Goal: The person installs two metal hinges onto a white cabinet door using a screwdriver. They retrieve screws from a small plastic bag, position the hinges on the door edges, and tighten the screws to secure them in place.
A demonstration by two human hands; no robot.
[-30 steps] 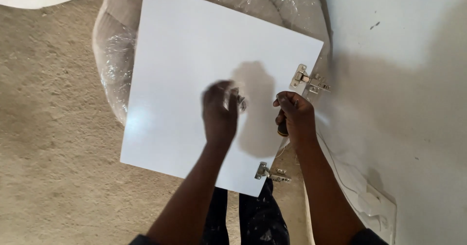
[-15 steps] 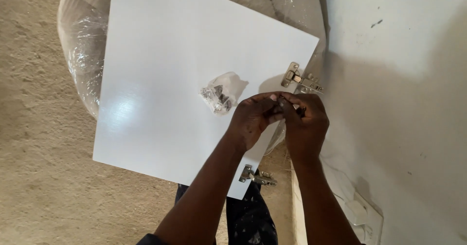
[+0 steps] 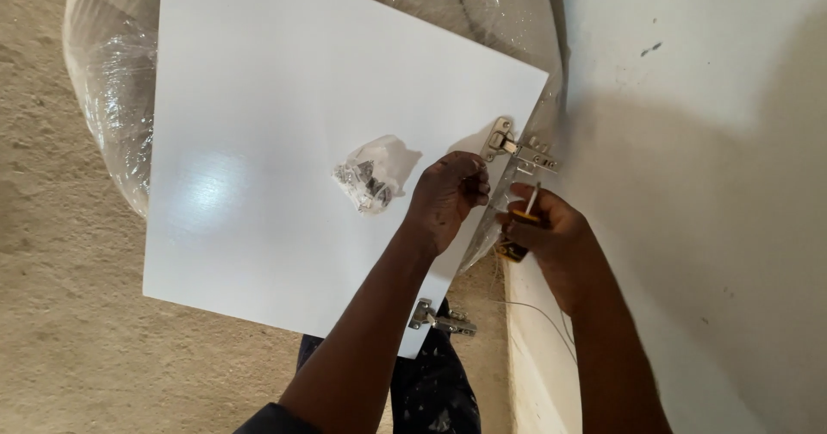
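Resting a white cabinet door panel (image 3: 284, 141) flat over a plastic-wrapped bundle (image 3: 108, 98), near a white wall (image 3: 706, 141) on the person's right. Left hand (image 3: 448, 197) is curling fingers together at the panel's right edge just below the upper hinge (image 3: 515, 148), pinching something too small to tell. Right hand (image 3: 551, 236) is closing around a screwdriver (image 3: 521, 218) with a yellow-and-black handle, shaft pointing up toward that hinge. A lower hinge (image 3: 439, 319) is sitting on the same edge nearer the person. A small clear bag of hardware (image 3: 372, 175) is lying on the panel, just left of the left hand, not touching it. Panel is looking stiff, smooth, probably slippery and easy to scratch; best gripped by its edges. Hinges are looking rigid metal; the bag light and crinkly, its small parts likely to scatter.
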